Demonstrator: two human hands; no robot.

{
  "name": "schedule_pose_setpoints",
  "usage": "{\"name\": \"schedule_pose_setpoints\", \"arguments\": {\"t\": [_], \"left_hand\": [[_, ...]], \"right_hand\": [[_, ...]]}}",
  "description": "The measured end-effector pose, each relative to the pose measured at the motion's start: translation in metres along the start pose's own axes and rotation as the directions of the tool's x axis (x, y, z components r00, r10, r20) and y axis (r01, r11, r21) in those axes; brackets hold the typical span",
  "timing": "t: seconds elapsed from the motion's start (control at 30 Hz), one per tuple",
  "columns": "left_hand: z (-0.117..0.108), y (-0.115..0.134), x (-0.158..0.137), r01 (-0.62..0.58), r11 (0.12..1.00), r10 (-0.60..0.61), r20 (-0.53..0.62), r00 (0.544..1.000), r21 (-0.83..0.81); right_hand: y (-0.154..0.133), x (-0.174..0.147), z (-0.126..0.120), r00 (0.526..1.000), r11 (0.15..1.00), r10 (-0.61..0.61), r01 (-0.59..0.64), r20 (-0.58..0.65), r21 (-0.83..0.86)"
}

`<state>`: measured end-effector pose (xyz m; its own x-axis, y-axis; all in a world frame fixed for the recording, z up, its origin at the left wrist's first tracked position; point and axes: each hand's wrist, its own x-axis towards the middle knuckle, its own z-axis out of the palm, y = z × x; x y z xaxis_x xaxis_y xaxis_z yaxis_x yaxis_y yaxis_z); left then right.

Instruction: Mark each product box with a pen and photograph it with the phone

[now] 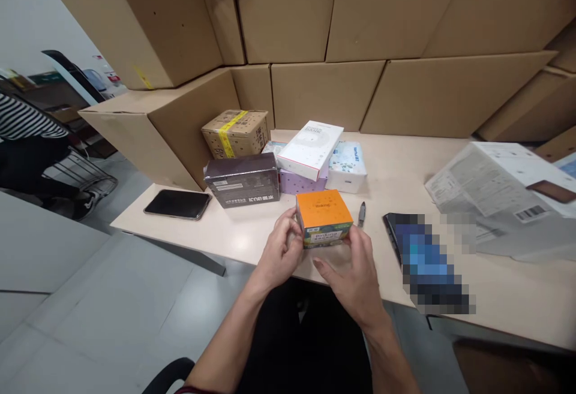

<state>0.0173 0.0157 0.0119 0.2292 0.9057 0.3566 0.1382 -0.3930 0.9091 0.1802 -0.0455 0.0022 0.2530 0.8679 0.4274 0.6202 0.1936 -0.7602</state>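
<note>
A pale, smooth tabletop [400,172] stands before a wall of plain brown cartons [326,97]; to the left are a grey tiled floor [135,316] and a person [27,118] in stripes. Near the tabletop's front edge is the squat, matt orange box [324,211]. The left hand [283,247], fingers curled, grips its left side; the right hand [357,277] is partly open, thumb spread, fingers touching its right front corner. Behind lie a glossy, film-wrapped dark box [243,181] and a slanting, flat white box [310,148]. A slab-like black phone [177,204] lies left; a package [508,202] in creased wrapping, right.
</note>
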Motion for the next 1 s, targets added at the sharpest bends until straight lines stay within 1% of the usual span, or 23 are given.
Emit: {"name": "schedule_pose_setpoints", "arguments": {"t": [0.1,0.2,0.27,0.3,0.33,0.37,0.47,0.53,0.6,0.73,0.8,0.87,0.9,0.97,1.0], "left_hand": [[-0.004,0.003,-0.001,-0.069,0.995,0.070,0.005,0.998,-0.076],[-0.007,0.001,-0.004,-0.157,0.970,0.143,-0.090,0.986,-0.185],[-0.008,-0.001,-0.005,-0.206,0.940,0.165,-0.166,0.972,-0.272],[-0.008,-0.002,-0.006,-0.223,0.924,0.166,-0.201,0.966,-0.312],[-0.008,-0.003,-0.006,-0.231,0.909,0.158,-0.227,0.961,-0.347],[-0.008,-0.004,-0.007,-0.226,0.899,0.140,-0.242,0.960,-0.376],[-0.007,-0.004,-0.008,-0.149,0.901,0.041,-0.261,0.964,-0.407],[-0.005,-0.004,-0.008,-0.101,0.918,-0.013,-0.282,0.959,-0.384],[-0.004,-0.005,-0.008,-0.081,0.935,-0.031,-0.309,0.951,-0.345],[0.001,-0.007,-0.009,-0.061,0.973,-0.021,-0.349,0.937,-0.223],[0.002,-0.007,-0.009,-0.062,0.980,-0.009,-0.354,0.935,-0.189],[0.001,-0.005,-0.010,-0.092,0.988,0.046,-0.337,0.940,-0.123],[0.001,-0.003,-0.011,-0.124,0.990,0.098,-0.317,0.943,-0.062],[0.000,0.004,-0.013,-0.227,0.969,0.245,-0.257,0.935,0.099],[0.000,0.008,-0.015,-0.287,0.939,0.325,-0.218,0.920,0.187]], "right_hand": [[-0.002,0.001,-0.001,0.998,0.995,0.055,-0.058,0.039,0.079],[-0.006,0.002,0.002,0.990,0.958,0.100,-0.124,0.103,0.259],[-0.010,0.003,0.006,0.981,0.904,0.119,-0.172,0.156,0.391],[-0.012,0.004,0.007,0.976,0.881,0.135,-0.196,0.169,0.430],[-0.013,0.005,0.009,0.974,0.872,0.153,-0.212,0.166,0.441],[-0.015,0.007,0.010,0.975,0.881,0.169,-0.216,0.148,0.422],[-0.017,0.011,0.011,0.987,0.950,0.154,-0.161,0.048,0.269],[-0.016,0.011,0.012,0.993,0.971,0.121,-0.119,0.006,0.209],[-0.012,0.009,0.013,0.994,0.972,0.105,-0.096,-0.031,0.213],[-0.007,0.001,0.015,0.990,0.960,0.097,-0.067,-0.099,0.273],[-0.008,-0.002,0.014,0.991,0.958,0.062,-0.027,-0.115,0.285],[-0.010,-0.004,0.013,0.996,0.965,-0.020,0.043,-0.091,0.259],[-0.011,-0.004,0.012,0.996,0.968,-0.067,0.081,-0.066,0.238],[-0.012,-0.003,0.010,0.992,0.970,-0.128,0.128,-0.014,0.207],[-0.012,-0.003,0.010,0.991,0.969,-0.135,0.131,0.006,0.207]]}}
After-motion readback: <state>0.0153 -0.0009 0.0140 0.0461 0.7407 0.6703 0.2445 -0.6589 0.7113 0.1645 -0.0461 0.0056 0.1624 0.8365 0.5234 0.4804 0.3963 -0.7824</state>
